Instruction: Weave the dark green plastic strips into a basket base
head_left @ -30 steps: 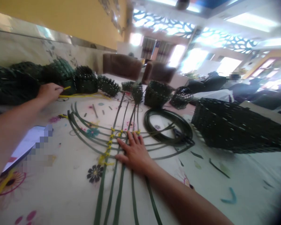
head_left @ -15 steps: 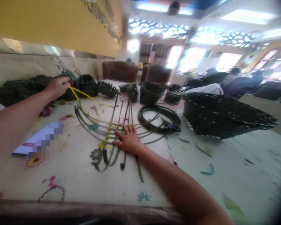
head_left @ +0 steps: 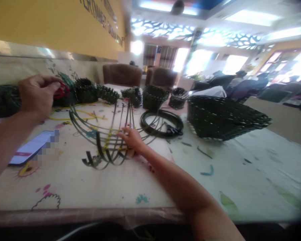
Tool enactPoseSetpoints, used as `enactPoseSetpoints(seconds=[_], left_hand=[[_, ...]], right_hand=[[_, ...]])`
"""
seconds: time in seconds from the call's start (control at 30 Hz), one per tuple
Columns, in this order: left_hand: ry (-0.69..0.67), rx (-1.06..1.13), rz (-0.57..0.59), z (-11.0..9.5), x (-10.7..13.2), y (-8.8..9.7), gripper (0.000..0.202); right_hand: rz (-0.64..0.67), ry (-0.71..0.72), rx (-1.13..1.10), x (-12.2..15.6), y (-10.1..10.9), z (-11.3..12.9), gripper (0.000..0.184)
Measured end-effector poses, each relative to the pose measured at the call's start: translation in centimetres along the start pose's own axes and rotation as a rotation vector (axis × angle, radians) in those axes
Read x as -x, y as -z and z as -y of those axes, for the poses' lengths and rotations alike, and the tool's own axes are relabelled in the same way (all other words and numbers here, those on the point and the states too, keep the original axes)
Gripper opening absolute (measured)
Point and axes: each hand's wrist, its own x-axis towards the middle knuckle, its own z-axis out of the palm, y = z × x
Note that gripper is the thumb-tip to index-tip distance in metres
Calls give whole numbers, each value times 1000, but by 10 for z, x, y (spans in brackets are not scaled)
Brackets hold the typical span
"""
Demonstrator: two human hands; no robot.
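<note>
Nearest us, our right hand (head_left: pixel 131 139) lies flat with fingers spread on the half-woven mat of dark green strips tied with yellow cord (head_left: pixel 107 140), which rests on the flower-printed tablecloth (head_left: pixel 90 187). To the left lies a white phone (head_left: pixel 30 152). Farther back, our left hand (head_left: pixel 37 95) is raised, closed around a red-handled tool (head_left: pixel 61 90). Beyond lie loose yellow cords (head_left: pixel 72 115), a coil of green strip (head_left: pixel 162 122), a large dark woven basket (head_left: pixel 223 118) and small woven baskets (head_left: pixel 153 97).
</note>
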Motion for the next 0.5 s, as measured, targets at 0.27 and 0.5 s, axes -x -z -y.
enactPoseSetpoints(seconds=[0.27,0.5], left_hand=[[-584,-31,116,-77,138,-10,17],[-857,24,169,-80,164,-15,30]], right_hand=[[-20,243,-794,1,19,23,38],[36,381,-729,20,10,45,8]])
